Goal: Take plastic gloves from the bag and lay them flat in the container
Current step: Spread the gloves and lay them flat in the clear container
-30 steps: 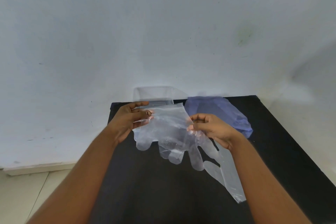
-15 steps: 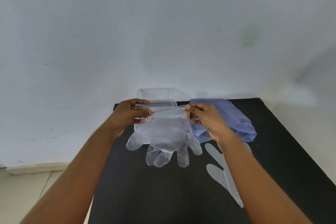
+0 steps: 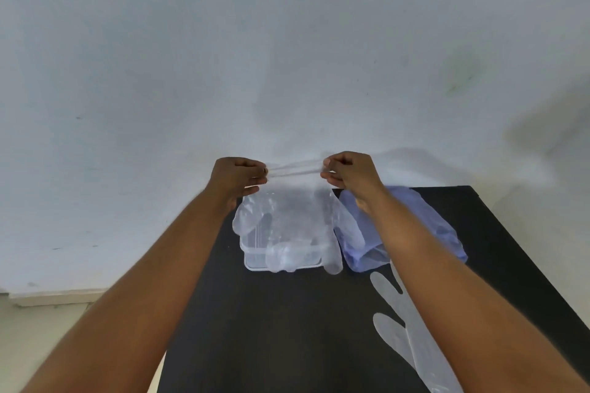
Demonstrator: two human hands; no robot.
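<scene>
A clear plastic glove (image 3: pixel 293 217) hangs stretched by its cuff between my left hand (image 3: pixel 238 180) and my right hand (image 3: pixel 349 174), both pinched shut on the cuff edge. Its fingers dangle down over the clear rectangular container (image 3: pixel 255 265), which stands at the far edge of the black table. Beside the container on the right lies the crumpled blue-violet bag (image 3: pixel 427 223), partly behind my right forearm. A second clear glove (image 3: pixel 402 329) lies flat on the table near my right arm.
The black table (image 3: pixel 287 329) stands against a pale wall (image 3: pixel 287 57). Its left edge runs under my left forearm, with light floor (image 3: pixel 38 329) beyond. The right edge slants down at the far right.
Both hands have lifted the glove up and away from me, so it now hangs over the container. The second glove stays on the table.
</scene>
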